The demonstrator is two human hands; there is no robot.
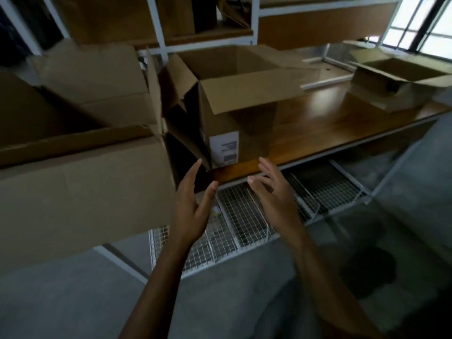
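Grey concrete floor (73, 302), smooth; dim room, paned window (428, 28) top right. White metal rack (159, 25) with brown board shelves. Long glossy wooden counter (330, 123), dark brown, catching the light. Four tan corrugated cardboard boxes on it, rectangular, flaps open: big left box (73, 192) nearest, rear box (97, 77) behind it, middle box (234, 94) upright at the counter's front edge, low right box (396, 86) well apart. White wire-mesh trays (244, 216) under the counter, side by side. Two bare hands: left hand (193, 209) and right hand (274, 196), both open, fingers spread, gripping nothing, just short of the middle box's near bottom corner. One white printed label (223, 150) on that box's front.
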